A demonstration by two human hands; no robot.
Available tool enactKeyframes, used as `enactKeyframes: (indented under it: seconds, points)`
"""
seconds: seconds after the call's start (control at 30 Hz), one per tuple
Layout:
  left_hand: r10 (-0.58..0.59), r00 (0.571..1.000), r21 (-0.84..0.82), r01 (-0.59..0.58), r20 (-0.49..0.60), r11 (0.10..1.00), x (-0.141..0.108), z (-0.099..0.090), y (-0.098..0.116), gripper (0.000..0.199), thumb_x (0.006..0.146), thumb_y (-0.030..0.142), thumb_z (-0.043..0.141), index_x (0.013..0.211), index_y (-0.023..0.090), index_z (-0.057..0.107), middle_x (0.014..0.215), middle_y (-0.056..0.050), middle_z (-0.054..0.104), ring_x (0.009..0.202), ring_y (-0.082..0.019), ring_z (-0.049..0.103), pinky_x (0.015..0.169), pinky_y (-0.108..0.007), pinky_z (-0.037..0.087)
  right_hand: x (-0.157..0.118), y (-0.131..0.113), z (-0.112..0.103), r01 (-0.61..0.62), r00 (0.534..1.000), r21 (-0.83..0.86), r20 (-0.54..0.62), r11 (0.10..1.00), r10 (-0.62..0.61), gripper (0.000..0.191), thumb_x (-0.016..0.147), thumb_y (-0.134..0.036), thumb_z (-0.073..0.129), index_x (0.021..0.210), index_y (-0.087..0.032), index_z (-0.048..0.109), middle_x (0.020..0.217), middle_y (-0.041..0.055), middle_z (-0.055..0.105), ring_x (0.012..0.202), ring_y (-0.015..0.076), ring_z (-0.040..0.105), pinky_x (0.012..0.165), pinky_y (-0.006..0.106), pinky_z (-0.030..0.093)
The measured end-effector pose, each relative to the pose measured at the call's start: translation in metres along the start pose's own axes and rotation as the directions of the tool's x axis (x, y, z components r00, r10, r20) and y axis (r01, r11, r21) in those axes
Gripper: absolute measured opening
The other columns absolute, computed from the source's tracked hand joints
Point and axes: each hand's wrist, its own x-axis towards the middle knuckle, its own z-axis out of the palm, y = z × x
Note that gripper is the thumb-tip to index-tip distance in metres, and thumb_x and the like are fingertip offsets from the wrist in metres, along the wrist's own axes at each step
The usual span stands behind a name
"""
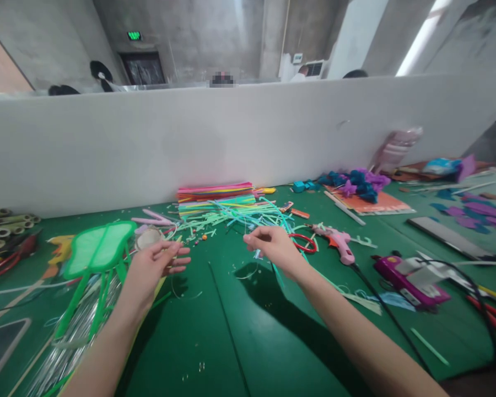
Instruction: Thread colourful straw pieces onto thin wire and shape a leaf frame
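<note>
My left hand [156, 266] hovers above the green table with its fingers spread and nothing plainly held. Close by it are a green mesh piece with long strips [101, 251] and a small round pale dish [147, 237]. My right hand [273, 247] is closed in a pinch over the middle of the table; whatever lies between thumb and finger is too small to make out. A thin clear curved strand [251, 273] shows beneath it. Several small beads [204, 237] lie between the hands, near a heap of thin green and turquoise strips [227, 212].
A white partition [215, 143] closes off the back. Pink-orange strips [215, 191] are stacked against it. At right are a pink glue gun [342, 246], a purple power strip [413, 284] with cords, and purple-blue flowers [357, 183]. Bamboo tubes [2, 229] lie far left.
</note>
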Motion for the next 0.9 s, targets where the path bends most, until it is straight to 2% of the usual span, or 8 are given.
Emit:
enactKeyframes:
  seconds: [0.1,0.2,0.27,0.33,0.43,0.5,0.67,0.9]
  points:
    - [-0.108,0.994,0.026,0.107,0.018,0.994,-0.005,-0.004,-0.035,0.052,0.067,0.053,0.079,0.096,0.012,0.066,0.101,-0.018,0.077,0.085,-0.026,0.076,0.075,-0.036,0.063,-0.013,0.020,0.001,-0.184,0.979,0.238,0.135,0.954,0.155,0.035,0.069,-0.048,0.079,0.072,-0.017,0.065,0.067,0.0014,0.066,0.062,0.0111,0.058,0.052,0.021,0.043]
    - [-0.133,0.991,0.088,0.131,0.012,0.987,-0.008,-0.002,-0.056,0.047,0.069,0.052,0.076,0.092,0.013,0.063,0.095,-0.019,0.078,0.083,-0.027,0.077,0.075,-0.038,0.063,-0.020,0.035,0.007,-0.267,0.950,0.352,0.254,0.897,0.183,0.040,0.066,-0.053,0.081,0.078,-0.018,0.064,0.073,0.0005,0.066,0.067,0.0107,0.060,0.055,0.020,0.046]
    - [-0.127,0.992,0.154,0.125,0.004,0.980,-0.011,-0.001,-0.061,0.043,0.072,0.053,0.072,0.088,0.014,0.062,0.091,-0.016,0.078,0.082,-0.026,0.077,0.072,-0.036,0.062,-0.022,0.043,0.011,-0.240,0.953,0.227,0.242,0.944,0.184,0.039,0.073,-0.055,0.074,0.078,-0.018,0.063,0.075,0.0014,0.067,0.068,0.0118,0.062,0.056,0.022,0.048]
    - [-0.116,0.993,0.253,0.116,-0.013,0.961,-0.013,-0.002,-0.063,0.039,0.075,0.055,0.068,0.081,0.017,0.060,0.082,-0.013,0.078,0.074,-0.024,0.076,0.061,-0.031,0.060,-0.022,0.050,0.014,-0.184,0.965,-0.002,0.192,0.983,0.181,0.035,0.079,-0.053,0.065,0.075,-0.019,0.062,0.070,0.0023,0.067,0.062,0.0134,0.062,0.052,0.024,0.047]
    - [-0.107,0.994,0.438,0.110,-0.032,0.892,-0.017,-0.005,-0.062,0.038,0.079,0.054,0.063,0.066,0.020,0.055,0.060,-0.005,0.072,0.049,-0.020,0.068,0.040,-0.024,0.046,-0.023,0.057,0.016,-0.113,0.985,-0.233,0.103,0.966,0.140,0.027,0.078,-0.043,0.065,0.067,-0.019,0.061,0.060,0.0008,0.062,0.053,0.0134,0.056,0.050,0.025,0.041]
    - [-0.117,0.993,0.539,0.106,-0.014,0.836,-0.020,-0.007,-0.061,0.040,0.081,0.052,0.060,0.058,0.020,0.052,0.049,-0.001,0.066,0.038,-0.017,0.060,0.036,-0.023,0.039,-0.025,0.058,0.016,-0.072,0.993,-0.293,0.070,0.953,0.097,0.024,0.076,-0.036,0.068,0.061,-0.019,0.060,0.058,-0.0003,0.060,0.054,0.0128,0.053,0.053,0.026,0.037]
    - [-0.117,0.993,0.671,0.074,0.018,0.737,-0.024,-0.010,-0.059,0.044,0.085,0.044,0.053,0.049,0.020,0.049,0.041,0.002,0.061,0.033,-0.013,0.055,0.045,-0.023,0.042,-0.029,0.057,0.016,0.042,0.995,-0.489,0.096,0.871,0.006,0.024,0.080,-0.034,0.065,0.061,-0.020,0.061,0.059,-0.0007,0.062,0.056,0.0134,0.053,0.057,0.027,0.035]
    - [-0.196,0.979,0.671,0.108,0.057,0.733,-0.026,-0.006,-0.064,0.040,0.088,0.047,0.046,0.057,0.022,0.053,0.045,-0.001,0.064,0.037,-0.017,0.059,0.037,-0.023,0.040,-0.028,0.064,0.023,0.081,0.997,-0.597,0.061,0.798,-0.055,0.029,0.088,-0.037,0.057,0.064,-0.021,0.059,0.062,0.0000,0.064,0.056,0.0147,0.055,0.057,0.026,0.035]
